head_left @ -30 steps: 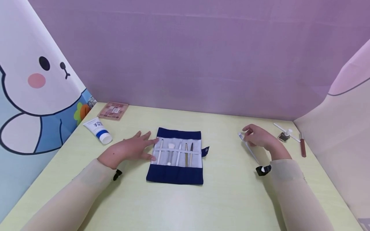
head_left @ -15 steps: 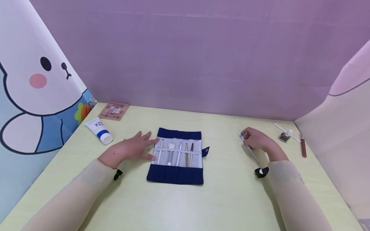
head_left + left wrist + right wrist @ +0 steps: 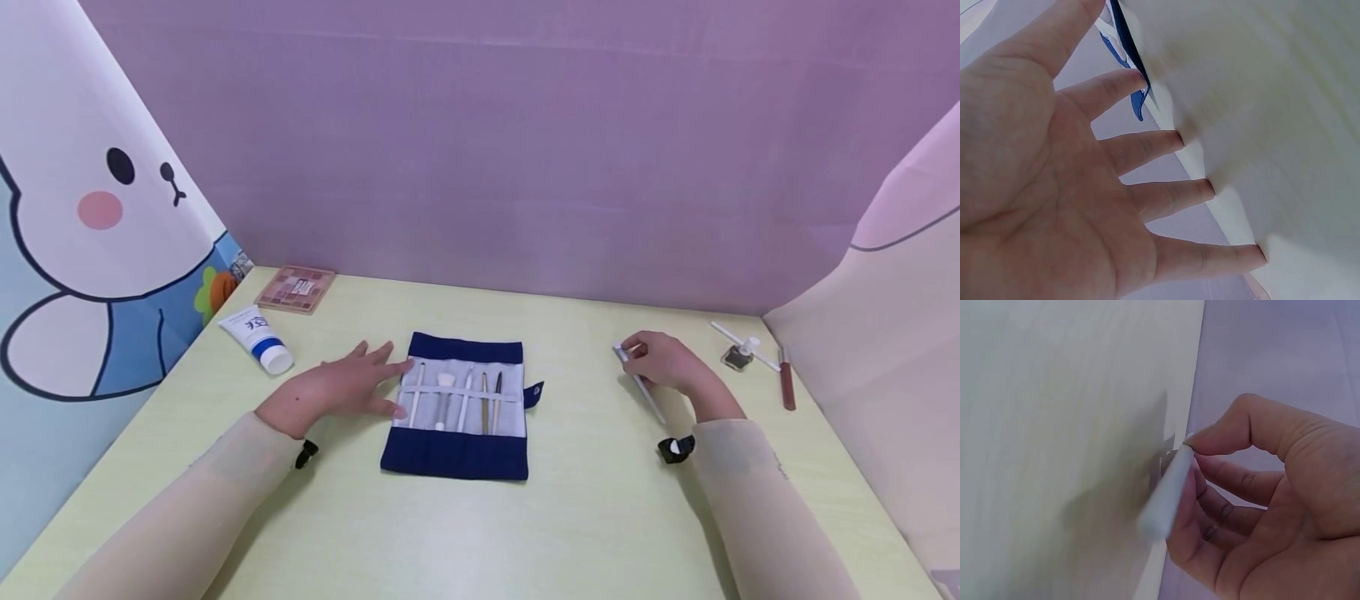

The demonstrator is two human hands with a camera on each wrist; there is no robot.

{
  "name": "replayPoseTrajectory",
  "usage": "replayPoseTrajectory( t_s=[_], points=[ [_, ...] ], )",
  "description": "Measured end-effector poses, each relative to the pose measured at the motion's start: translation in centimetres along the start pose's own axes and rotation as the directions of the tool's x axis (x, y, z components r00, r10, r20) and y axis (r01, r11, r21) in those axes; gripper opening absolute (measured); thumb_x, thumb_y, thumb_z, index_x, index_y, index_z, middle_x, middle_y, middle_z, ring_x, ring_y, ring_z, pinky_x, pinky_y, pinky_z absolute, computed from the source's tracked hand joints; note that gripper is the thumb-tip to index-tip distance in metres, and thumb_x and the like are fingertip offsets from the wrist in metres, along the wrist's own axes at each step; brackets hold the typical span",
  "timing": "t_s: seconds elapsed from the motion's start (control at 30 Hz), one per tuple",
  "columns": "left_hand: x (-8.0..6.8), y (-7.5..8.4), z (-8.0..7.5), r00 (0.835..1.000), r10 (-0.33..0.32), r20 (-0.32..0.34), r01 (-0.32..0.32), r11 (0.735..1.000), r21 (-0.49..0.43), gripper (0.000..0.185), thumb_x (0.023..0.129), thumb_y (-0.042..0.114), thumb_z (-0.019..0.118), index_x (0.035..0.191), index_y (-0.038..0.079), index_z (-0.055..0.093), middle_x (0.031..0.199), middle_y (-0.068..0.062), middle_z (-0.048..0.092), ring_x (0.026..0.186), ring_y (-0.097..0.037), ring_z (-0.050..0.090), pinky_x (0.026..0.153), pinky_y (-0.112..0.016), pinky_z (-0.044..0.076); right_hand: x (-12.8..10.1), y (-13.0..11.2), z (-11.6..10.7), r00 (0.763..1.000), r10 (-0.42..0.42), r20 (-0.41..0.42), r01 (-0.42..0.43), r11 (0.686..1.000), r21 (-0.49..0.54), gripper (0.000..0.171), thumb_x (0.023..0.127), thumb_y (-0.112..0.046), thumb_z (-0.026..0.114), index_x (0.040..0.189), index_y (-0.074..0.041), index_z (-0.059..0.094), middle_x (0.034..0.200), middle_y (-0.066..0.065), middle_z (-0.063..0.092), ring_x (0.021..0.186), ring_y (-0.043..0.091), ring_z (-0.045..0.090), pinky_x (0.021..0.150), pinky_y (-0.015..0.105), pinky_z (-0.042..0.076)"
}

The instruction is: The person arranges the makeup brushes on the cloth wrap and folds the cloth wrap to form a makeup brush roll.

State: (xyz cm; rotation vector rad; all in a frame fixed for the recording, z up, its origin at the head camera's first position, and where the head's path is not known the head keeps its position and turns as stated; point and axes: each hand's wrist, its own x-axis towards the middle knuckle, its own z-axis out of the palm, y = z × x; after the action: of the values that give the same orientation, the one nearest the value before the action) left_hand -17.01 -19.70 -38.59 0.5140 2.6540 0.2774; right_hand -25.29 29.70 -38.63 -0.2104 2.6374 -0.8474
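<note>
An unrolled navy brush roll [image 3: 453,454] lies on the table with several makeup brushes tucked under its elastic band, among them a white fluffy one [image 3: 445,382]. My left hand [image 3: 326,392] spreads its fingers flat over the roll's left edge, thumb and index finger touching it; in the left wrist view, the palm [image 3: 1054,181] shows with nothing in it. Off to the right, my right hand [image 3: 666,364] pinches a slim white-handled makeup brush [image 3: 651,402] between thumb and fingers. The right wrist view shows the handle's rounded end [image 3: 1159,519] toward the camera, with the far end partly hidden.
A white and blue cream tube [image 3: 257,339] and a pink eyeshadow palette [image 3: 295,289] lie back left. At the right are a small glass bottle with white cap [image 3: 738,356], a white stick [image 3: 726,331] beside it, and a reddish-brown handled tool [image 3: 785,383]. A purple backdrop stands behind.
My right hand has shifted slightly left and its fingers have closed on the brush, which has moved a little left with it. The left hand and the roll stay put.
</note>
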Motion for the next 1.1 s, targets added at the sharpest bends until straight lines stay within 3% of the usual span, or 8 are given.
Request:
replayPoseTrajectory(
  t_s=[0.3,0.53,0.77,0.93,1.1],
  points=[
    [0.0,0.0,0.0,1.0,-0.004,0.001,0.004,1.0,-0.006,0.089,0.097,0.062,0.069,0.169,0.025,0.033,0.178,-0.028,0.015,0.159,-0.066,0.011,0.112,-0.089,0.032,0.1,-2.0,0.4,0.998,-0.039,-0.056,0.04,0.999,0.004,0.053,0.096,-0.013,0.066,0.145,0.005,0.056,0.118,0.021,0.066,0.084,0.017,0.067,0.075,0.028,0.059],
    [0.0,0.0,0.0,1.0,-0.003,-0.002,0.003,1.0,0.001,0.089,0.097,0.061,0.07,0.169,0.023,0.034,0.177,-0.029,0.016,0.159,-0.067,0.012,0.11,-0.09,0.031,0.4,-3.8,0.9,0.997,-0.053,-0.053,0.059,0.991,0.117,0.051,0.1,-0.01,0.064,0.147,0.004,0.054,0.116,0.017,0.063,0.092,0.021,0.071,0.081,0.032,0.067],
    [0.1,-0.1,0.1,1.0,0.003,-0.004,-0.003,1.0,-0.007,0.088,0.098,0.06,0.07,0.169,0.022,0.035,0.177,-0.029,0.017,0.159,-0.067,0.012,0.112,-0.089,0.032,0.9,-5.4,1.2,0.996,-0.078,-0.039,0.085,0.971,0.225,0.052,0.101,-0.008,0.061,0.15,0.006,0.05,0.121,0.018,0.06,0.102,0.026,0.069,0.084,0.035,0.067],
    [0.0,0.0,0.0,1.0,0.002,0.0,-0.002,1.0,-0.012,0.088,0.098,0.06,0.07,0.169,0.023,0.034,0.178,-0.029,0.016,0.159,-0.066,0.012,0.112,-0.089,0.032,1.6,-6.3,1.3,0.994,-0.102,-0.035,0.107,0.952,0.286,0.054,0.099,-0.006,0.06,0.15,0.007,0.048,0.123,0.018,0.058,0.1,0.024,0.066,0.086,0.037,0.067],
    [-0.1,0.2,-0.2,1.0,0.003,0.001,-0.003,1.0,-0.009,0.087,0.099,0.059,0.069,0.169,0.022,0.034,0.177,-0.029,0.016,0.159,-0.066,0.012,0.112,-0.089,0.032,1.7,-8.1,1.4,0.991,-0.125,-0.052,0.135,0.914,0.384,0.054,0.098,0.0,0.058,0.15,0.008,0.045,0.127,0.023,0.057,0.102,0.025,0.066,0.087,0.038,0.068]
  ],
)
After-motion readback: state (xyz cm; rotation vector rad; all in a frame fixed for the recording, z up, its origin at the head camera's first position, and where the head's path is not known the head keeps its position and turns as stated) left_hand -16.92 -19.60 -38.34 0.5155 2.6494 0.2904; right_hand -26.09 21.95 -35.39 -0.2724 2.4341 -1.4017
